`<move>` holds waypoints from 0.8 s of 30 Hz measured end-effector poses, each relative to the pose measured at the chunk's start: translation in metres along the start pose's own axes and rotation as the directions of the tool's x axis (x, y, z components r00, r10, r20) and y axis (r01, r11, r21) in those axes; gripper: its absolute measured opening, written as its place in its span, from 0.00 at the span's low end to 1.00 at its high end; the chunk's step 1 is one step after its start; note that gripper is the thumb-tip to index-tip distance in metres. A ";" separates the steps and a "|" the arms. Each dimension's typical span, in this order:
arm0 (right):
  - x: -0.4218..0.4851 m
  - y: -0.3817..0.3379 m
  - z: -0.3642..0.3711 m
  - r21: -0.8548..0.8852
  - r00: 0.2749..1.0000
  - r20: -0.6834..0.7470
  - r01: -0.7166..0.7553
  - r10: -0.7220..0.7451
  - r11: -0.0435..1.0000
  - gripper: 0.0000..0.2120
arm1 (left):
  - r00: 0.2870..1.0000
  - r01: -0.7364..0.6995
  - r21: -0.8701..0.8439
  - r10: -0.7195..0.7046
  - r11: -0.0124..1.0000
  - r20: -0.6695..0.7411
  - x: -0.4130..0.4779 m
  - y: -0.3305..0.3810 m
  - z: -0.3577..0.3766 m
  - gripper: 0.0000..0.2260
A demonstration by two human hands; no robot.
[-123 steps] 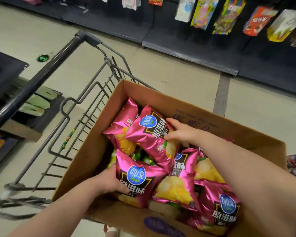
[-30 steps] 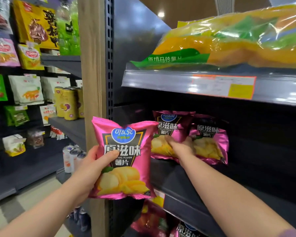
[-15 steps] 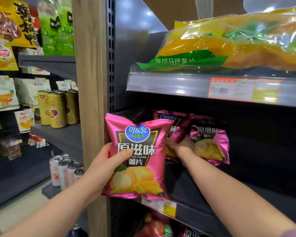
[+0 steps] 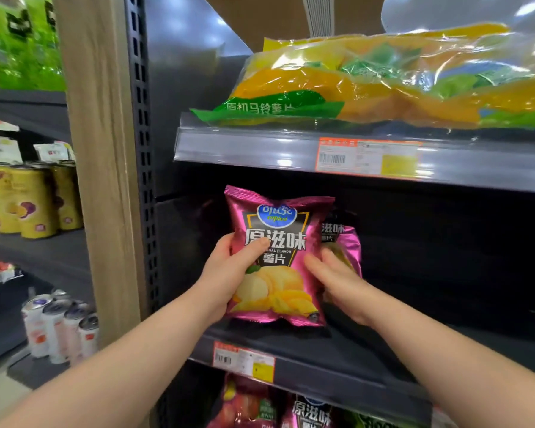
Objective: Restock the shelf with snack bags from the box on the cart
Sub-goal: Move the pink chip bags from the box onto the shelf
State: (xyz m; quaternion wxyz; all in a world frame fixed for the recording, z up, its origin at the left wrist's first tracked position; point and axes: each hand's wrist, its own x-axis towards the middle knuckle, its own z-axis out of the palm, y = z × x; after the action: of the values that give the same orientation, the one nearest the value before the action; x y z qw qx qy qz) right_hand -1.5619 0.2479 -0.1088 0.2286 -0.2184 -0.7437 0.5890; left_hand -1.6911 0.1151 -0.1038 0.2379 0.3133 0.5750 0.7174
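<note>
At far left, a neighbouring shelf carries yellow cans [image 4: 28,200] and, lower down, pale drink cans [image 4: 59,325]; these stand well apart from the work. A wooden post [image 4: 101,168] and a slotted dark upright [image 4: 141,149] bound the bay on its left. The left hand [image 4: 229,273] grips a pink chip bag [image 4: 275,257] by its left edge, thumb across the printed front and fingers behind, holding it upright with its base just above the dark shelf [image 4: 337,350]. The right hand [image 4: 337,282] lies open and flat at the bag's right edge, fingers partly tucked behind it and holding nothing; whether it presses a second pink bag [image 4: 346,242], standing upright behind, cannot be told.

Judged step: setting the held bag in front of the one already placed. To do this well, the base should settle flat on the shelf, label forward, with the right hand steadying the rear bag so it does not topple.

Above, a price rail [image 4: 368,156] beneath a large yellow bag [image 4: 383,78] forms a low overhang near the bag's top edge. To the right the shelf looks largely bare and dark, leaving ample room for further bags; its front lip carries a price tag [image 4: 244,361].
</note>
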 end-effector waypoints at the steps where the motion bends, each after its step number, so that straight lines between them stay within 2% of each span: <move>1: -0.005 0.001 -0.005 -0.027 0.999 -0.026 0.028 -0.029 0.999 0.18 | 1.000 0.004 0.013 -0.004 1.000 0.030 0.002 -0.001 0.007 0.23; 4: -0.010 0.007 -0.020 -0.037 0.993 -0.109 0.047 -0.050 0.998 0.34 | 0.994 0.004 0.143 -0.019 0.990 0.105 0.007 -0.006 0.020 0.34; 6: -0.010 0.009 -0.034 -0.032 0.985 -0.169 0.039 -0.044 0.999 0.33 | 0.994 -0.018 0.319 -0.017 0.948 0.109 0.009 -0.014 0.019 0.38; 7: -0.009 0.009 -0.041 -0.036 0.976 -0.214 0.035 -0.042 0.999 0.31 | 0.995 -0.042 0.450 -0.006 0.892 0.104 0.010 -0.020 0.015 0.46; 8: -0.008 0.011 -0.049 -0.034 0.963 -0.266 0.028 -0.036 0.999 0.30 | 0.992 -0.083 0.608 0.007 0.790 0.126 0.011 -0.026 0.009 0.52; 10: -0.005 0.017 -0.064 -0.019 0.944 -0.330 0.007 -0.012 1.000 0.31 | 0.980 -0.148 0.872 -0.048 0.467 0.192 0.010 -0.038 -0.004 0.56; 12: 0.001 0.026 -0.076 -0.022 0.936 -0.352 -0.022 0.013 1.000 0.34 | 0.970 -0.158 0.974 -0.156 0.164 0.184 0.006 -0.050 -0.013 0.46; 13: 0.004 0.030 -0.079 -0.027 0.935 -0.355 -0.038 0.026 0.999 0.36 | 0.961 -0.158 0.983 -0.215 0.091 0.174 0.005 -0.054 -0.017 0.40; 15: 0.011 0.037 -0.082 -0.025 0.937 -0.347 -0.058 0.046 0.998 0.36 | 0.941 -0.146 0.986 -0.297 0.075 0.162 0.005 -0.059 -0.019 0.33; 17: 0.018 0.041 -0.080 0.002 0.940 -0.338 -0.058 0.056 0.998 0.35 | 0.931 -0.141 0.988 -0.331 0.066 0.155 0.006 -0.059 -0.019 0.32; 21: 0.032 0.047 -0.078 0.038 0.932 -0.358 -0.049 0.059 0.998 0.35 | 0.935 -0.155 0.988 -0.319 0.024 0.154 0.007 -0.061 -0.019 0.30; 24: 0.038 0.046 -0.079 0.019 0.933 -0.354 -0.065 0.067 0.998 0.31 | 0.937 -0.163 0.986 -0.309 0.016 0.160 0.006 -0.061 -0.019 0.30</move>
State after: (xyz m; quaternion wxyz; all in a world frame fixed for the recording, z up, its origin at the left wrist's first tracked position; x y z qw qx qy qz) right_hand -1.5422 0.3417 -0.1345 0.3396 -0.3450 -0.6806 0.5500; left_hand -1.7105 0.1205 -0.1650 0.0805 0.4741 0.8763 0.0294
